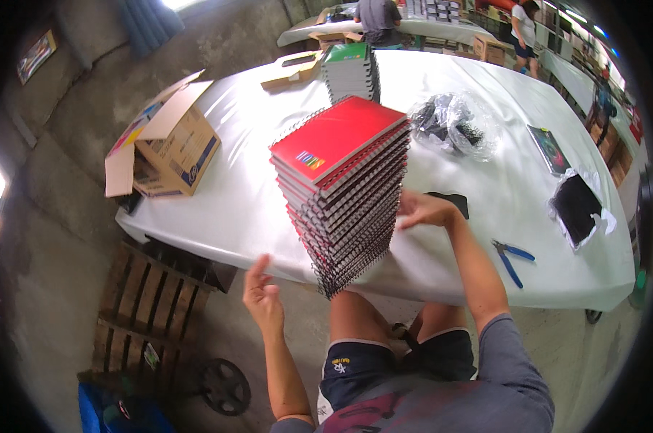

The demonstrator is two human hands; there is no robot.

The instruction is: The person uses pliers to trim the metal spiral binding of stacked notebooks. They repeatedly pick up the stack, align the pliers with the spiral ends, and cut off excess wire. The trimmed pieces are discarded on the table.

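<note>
A tall stack of red-covered spiral notebooks (pixel 341 141) stands at the table's near edge, with black wire coils along its sides. My left hand (pixel 263 297) hovers left of the stack, in front of the table edge. It is empty and apart from the notebooks, its fingers loosely extended. On the other side, my right hand (pixel 426 209) is open beside the stack, fingertips at the coils; whether they touch cannot be made out. A flat black piece (pixel 456 204) lies on the table just behind that hand, partly covered by it.
On the white-covered table (pixel 240 195) are green notebooks (pixel 349 68), an open carton (pixel 175 151), a plastic bag of black coils (pixel 456 126), blue-handled pliers (pixel 512 260) and a wrapped black stack (pixel 577 209). Wooden pallets (pixel 149 303) stand lower left. Two people are at the back.
</note>
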